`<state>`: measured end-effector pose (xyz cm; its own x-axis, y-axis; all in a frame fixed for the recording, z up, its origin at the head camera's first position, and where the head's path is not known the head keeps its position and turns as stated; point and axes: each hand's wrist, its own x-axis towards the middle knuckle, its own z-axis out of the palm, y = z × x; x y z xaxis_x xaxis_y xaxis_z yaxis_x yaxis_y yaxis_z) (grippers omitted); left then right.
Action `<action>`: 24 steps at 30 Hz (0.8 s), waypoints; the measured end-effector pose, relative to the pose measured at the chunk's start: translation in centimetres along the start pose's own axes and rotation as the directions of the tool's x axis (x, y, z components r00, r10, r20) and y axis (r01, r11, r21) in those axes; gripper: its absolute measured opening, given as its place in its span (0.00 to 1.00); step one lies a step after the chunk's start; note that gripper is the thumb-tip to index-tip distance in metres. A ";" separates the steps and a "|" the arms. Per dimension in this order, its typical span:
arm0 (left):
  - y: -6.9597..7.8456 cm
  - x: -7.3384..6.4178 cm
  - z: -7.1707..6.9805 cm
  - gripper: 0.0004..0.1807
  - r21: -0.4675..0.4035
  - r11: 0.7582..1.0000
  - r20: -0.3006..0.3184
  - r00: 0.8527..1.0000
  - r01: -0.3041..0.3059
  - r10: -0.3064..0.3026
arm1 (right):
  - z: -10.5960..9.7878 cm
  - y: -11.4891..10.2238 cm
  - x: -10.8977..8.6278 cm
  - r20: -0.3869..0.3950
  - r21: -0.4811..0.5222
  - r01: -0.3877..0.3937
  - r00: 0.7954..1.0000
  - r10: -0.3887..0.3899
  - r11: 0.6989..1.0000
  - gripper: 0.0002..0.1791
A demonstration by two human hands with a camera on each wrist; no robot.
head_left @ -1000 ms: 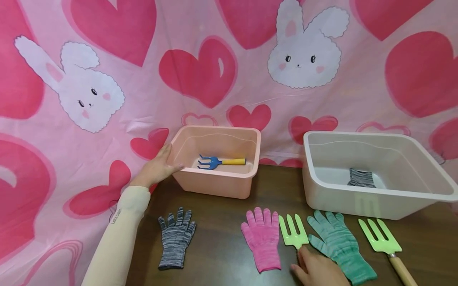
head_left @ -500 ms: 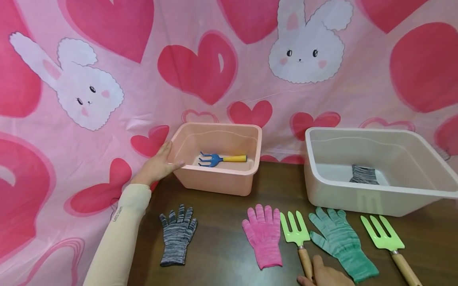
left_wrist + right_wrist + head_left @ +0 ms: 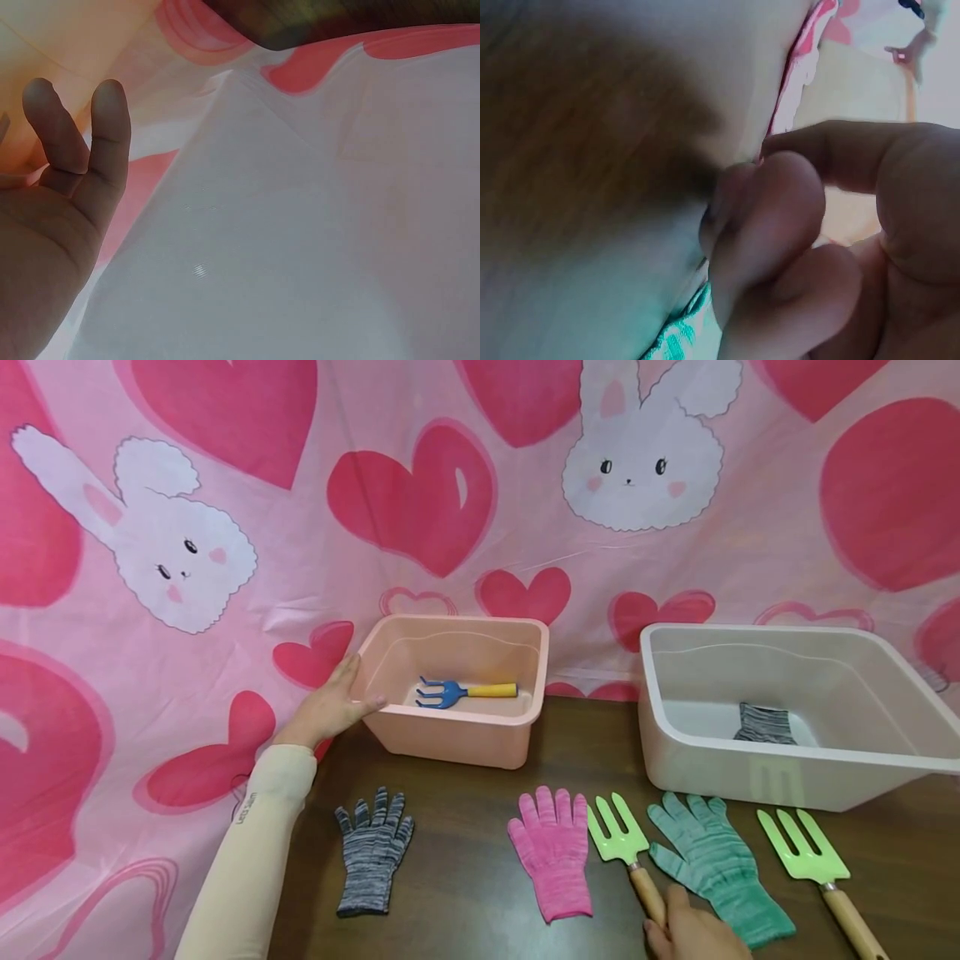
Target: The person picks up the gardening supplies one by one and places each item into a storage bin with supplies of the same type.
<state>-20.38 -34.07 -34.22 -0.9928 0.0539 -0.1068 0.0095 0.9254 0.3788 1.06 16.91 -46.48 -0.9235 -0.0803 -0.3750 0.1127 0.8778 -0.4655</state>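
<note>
Against the left side and front rim of the peach-coloured bin (image 3: pixel 450 739) rests my left hand (image 3: pixel 324 710); its fingers look fairly straight in the left wrist view. My right hand (image 3: pixel 697 928) pinches the wooden handle of a green garden hand fork (image 3: pixel 621 839), whose prongs lie beside a pink glove (image 3: pixel 555 856). Curled fingertips (image 3: pixel 787 195) fill much of the right wrist view, where the fork cannot be made out. A green glove (image 3: pixel 716 864) lies just right of that fork. Inside the peach bin is a blue hand rake (image 3: pixel 450 693) with a yellow handle.
A larger whitish bin (image 3: pixel 810 777) stands at the back right with a grey striped glove (image 3: pixel 765 724) in it. Another grey glove (image 3: pixel 373 852) lies at left on the dark table (image 3: pixel 450 893). At far right lies a second green hand fork (image 3: pixel 810 852). Patterned cloth (image 3: pixel 525 510) hangs behind.
My right hand has slid down the hand fork's handle towards the near right. The fork has turned, its handle swinging right. My left hand stays on the bin; the view has tipped slightly.
</note>
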 end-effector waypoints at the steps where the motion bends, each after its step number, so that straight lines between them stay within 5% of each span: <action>1: 0.0 0.0 0.0 0.62 -0.001 1.000 -0.001 1.000 0.004 -0.004 | -0.1 0.1 0.0 -0.006 0.006 0.008 1.000 -0.008 1.000 0.20; 16: -0.2 0.2 0.2 0.60 0.012 1.000 -0.011 1.000 -0.015 0.015 | -1.9 0.2 0.2 -0.174 0.047 0.117 0.979 -0.107 0.992 0.17; 24: -0.2 0.1 0.2 0.62 0.011 1.000 -0.013 1.000 -0.010 0.011 | -3.3 -0.3 -0.3 -0.327 0.029 0.203 0.927 -0.182 0.979 0.17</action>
<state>-20.50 -34.22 -34.51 -0.9942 0.0588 -0.0905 0.0212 0.9287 0.3701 0.05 18.20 -43.58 -0.9968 -0.0798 -0.0007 -0.0660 0.8291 -0.5552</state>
